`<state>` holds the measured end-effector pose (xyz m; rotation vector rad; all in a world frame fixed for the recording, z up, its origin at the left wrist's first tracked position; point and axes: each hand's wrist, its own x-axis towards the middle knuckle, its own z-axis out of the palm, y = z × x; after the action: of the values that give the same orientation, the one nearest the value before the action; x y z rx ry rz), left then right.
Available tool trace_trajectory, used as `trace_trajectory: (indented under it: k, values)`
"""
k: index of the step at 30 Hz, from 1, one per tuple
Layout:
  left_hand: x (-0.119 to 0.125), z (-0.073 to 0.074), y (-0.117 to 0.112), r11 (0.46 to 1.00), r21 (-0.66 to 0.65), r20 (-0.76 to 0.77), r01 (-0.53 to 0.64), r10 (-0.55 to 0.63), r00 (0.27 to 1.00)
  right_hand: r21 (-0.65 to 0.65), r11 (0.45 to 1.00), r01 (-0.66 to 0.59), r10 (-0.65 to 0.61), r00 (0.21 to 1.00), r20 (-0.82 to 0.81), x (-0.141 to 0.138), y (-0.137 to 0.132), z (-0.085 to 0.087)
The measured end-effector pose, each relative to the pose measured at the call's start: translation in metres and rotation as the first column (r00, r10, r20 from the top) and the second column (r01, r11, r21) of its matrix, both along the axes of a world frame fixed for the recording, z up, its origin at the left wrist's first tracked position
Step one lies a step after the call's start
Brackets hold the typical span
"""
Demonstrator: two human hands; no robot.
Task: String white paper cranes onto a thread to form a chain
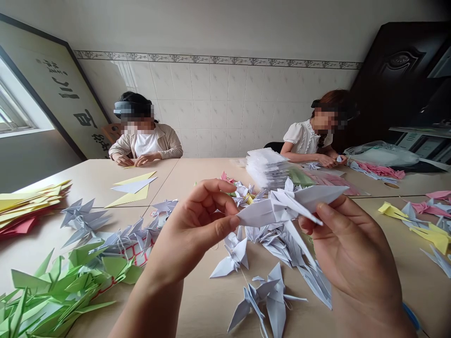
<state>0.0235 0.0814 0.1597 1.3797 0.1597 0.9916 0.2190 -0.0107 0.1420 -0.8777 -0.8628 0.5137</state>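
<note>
A white folded paper crane (287, 206) hangs above the table between both my hands. My left hand (195, 225) pinches its left tip with thumb and fingers. My right hand (348, 253) grips its right side, thumb pressed on a wing. Below lie several finished white cranes (268, 295) on the beige table (211, 300).
Green cranes (59, 286) pile at the near left, with a stack of yellow and red paper (28, 204) beyond them. A stack of white sheets (268, 166) stands mid-table. Yellow and pink cranes (428, 220) lie at the right. Two people sit folding at the far side.
</note>
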Motion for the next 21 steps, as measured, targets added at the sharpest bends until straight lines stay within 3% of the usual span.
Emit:
trace_trajectory:
  k: [7,14,21]
  values:
    - [0.000,-0.001,-0.006,0.973,0.127,-0.024,-0.192,0.196,0.980,0.081,0.994,-0.071,0.067,0.996,0.053,-0.002,-0.003,0.005]
    - [-0.001,-0.003,-0.006,0.931,0.194,-0.001,-0.310,0.316,0.949,0.161,0.971,-0.175,0.164,0.983,0.079,-0.003,-0.010,0.004]
    - [0.001,-0.004,-0.006,0.933,0.155,0.059,-0.324,0.319,0.946,0.176,0.951,-0.255,0.216,0.953,0.212,-0.003,-0.016,0.001]
